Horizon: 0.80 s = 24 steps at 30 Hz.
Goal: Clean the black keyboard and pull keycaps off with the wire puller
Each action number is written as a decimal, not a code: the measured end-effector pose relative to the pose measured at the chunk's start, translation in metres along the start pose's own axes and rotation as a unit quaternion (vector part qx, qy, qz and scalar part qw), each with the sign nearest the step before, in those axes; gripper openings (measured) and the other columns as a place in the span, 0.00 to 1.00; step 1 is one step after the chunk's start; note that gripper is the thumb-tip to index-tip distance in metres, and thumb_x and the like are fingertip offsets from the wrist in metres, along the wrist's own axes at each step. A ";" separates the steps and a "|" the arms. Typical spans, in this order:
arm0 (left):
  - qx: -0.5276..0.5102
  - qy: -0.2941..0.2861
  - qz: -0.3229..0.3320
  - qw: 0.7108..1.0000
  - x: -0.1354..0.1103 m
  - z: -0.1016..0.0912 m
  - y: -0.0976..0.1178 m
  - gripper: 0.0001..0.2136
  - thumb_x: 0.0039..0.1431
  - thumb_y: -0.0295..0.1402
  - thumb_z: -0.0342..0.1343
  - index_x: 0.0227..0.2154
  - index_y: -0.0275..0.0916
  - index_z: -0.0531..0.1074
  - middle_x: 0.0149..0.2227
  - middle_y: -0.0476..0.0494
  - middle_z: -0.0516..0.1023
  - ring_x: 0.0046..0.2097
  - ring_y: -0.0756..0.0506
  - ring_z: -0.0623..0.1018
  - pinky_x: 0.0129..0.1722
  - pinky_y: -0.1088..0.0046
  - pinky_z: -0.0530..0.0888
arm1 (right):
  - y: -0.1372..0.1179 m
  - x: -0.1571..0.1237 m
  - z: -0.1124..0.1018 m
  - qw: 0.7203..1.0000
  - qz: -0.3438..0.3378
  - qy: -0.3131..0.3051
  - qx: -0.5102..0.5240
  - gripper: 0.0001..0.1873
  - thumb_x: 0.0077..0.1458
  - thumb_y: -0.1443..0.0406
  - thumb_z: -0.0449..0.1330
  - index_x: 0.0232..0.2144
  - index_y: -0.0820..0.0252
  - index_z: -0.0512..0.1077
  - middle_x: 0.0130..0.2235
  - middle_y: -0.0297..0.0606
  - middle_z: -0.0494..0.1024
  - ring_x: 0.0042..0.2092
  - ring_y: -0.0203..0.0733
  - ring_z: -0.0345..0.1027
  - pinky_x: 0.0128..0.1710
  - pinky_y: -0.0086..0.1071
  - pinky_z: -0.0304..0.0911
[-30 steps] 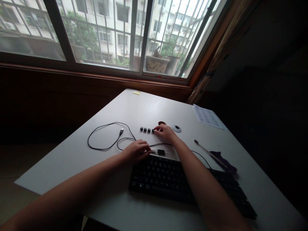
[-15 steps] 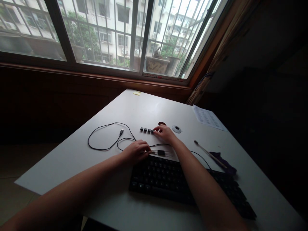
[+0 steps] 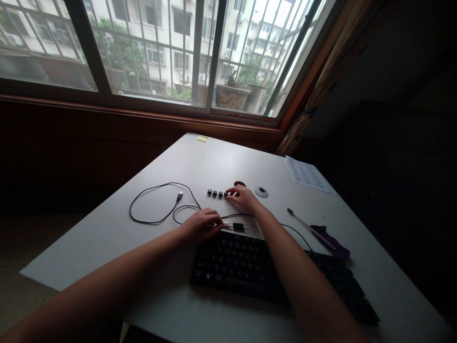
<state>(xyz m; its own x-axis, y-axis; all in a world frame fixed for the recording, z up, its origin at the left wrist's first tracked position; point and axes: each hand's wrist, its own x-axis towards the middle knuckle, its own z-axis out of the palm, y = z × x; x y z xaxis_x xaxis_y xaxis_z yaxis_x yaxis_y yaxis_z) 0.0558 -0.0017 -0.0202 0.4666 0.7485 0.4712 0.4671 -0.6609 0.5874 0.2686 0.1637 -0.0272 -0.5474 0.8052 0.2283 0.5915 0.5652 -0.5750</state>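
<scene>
Our left hand (image 3: 203,224) has its grip pressed together on the wire end of a keycap puller (image 3: 238,226) beyond the keyboard (image 3: 243,259), while our right hand's (image 3: 242,196) fingertips are at the rightmost keycap (image 3: 225,194); we cannot tell whether they pinch it. Leftward on the table (image 3: 167,164) we see three more keycaps (image 3: 214,193), then the looped USB cable (image 3: 153,222).

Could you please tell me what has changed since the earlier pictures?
The right hand has shifted the end keycap slightly left, closer to the other three keycaps. Nothing was visibly let go; the left hand still holds the wire tool, and the keyboard and cable lie as before.
</scene>
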 end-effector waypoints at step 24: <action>-0.003 -0.003 0.006 1.000 0.001 -0.002 0.001 0.07 0.65 0.32 0.54 0.36 0.37 0.77 0.36 0.41 0.79 0.38 0.46 0.76 0.40 0.71 0.75 | 0.002 0.000 0.002 1.000 0.005 0.001 0.000 0.12 0.52 0.62 0.68 0.41 0.57 0.80 0.36 0.36 0.77 0.32 0.36 0.72 0.38 0.31 0.69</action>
<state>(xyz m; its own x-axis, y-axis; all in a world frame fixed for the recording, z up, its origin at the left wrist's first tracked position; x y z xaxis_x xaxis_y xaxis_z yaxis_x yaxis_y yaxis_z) 0.0550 -0.0017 -0.0181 0.4770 0.7398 0.4745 0.4561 -0.6699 0.5859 0.2685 0.1648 -0.0296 -0.5406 0.8109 0.2242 0.5966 0.5574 -0.5774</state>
